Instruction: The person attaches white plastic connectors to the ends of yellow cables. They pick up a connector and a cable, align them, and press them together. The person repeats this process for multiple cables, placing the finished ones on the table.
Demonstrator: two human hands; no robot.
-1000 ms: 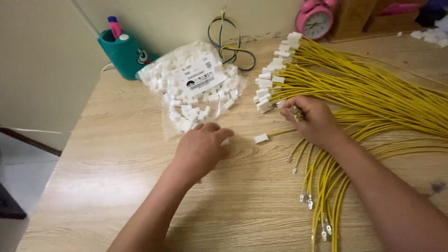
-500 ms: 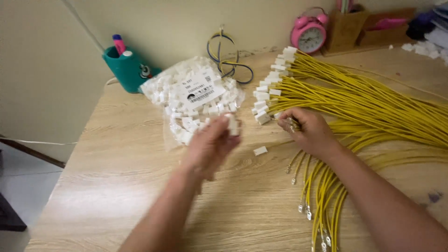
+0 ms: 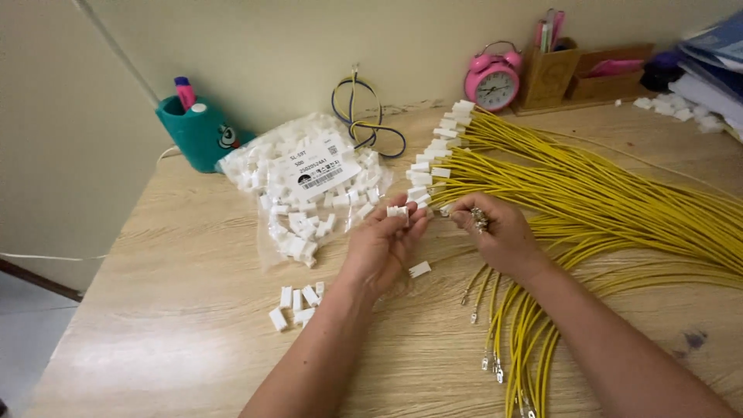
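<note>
My left hand (image 3: 385,246) pinches a small white plastic connector (image 3: 398,211) between its fingertips, raised just above the wooden table (image 3: 178,255). My right hand (image 3: 499,232) grips the metal-tipped end of a yellow wire (image 3: 463,212), held close to that connector. A wide spread of yellow wires (image 3: 619,209) runs to the right, several capped with white connectors (image 3: 439,155). One loose white connector (image 3: 419,269) lies under my hands. A clear bag of white connectors (image 3: 309,186) sits to the left.
Several loose connectors (image 3: 296,303) lie near my left forearm. At the back stand a teal pen pot (image 3: 200,133), a coil of wire (image 3: 364,124), a pink alarm clock (image 3: 493,80) and a wooden organiser (image 3: 573,73). More white parts (image 3: 673,108) lie far right.
My left hand lifted from the table by the bag with a connector and moved right to meet my right hand. The view tilted, showing loose connectors near my left forearm.
</note>
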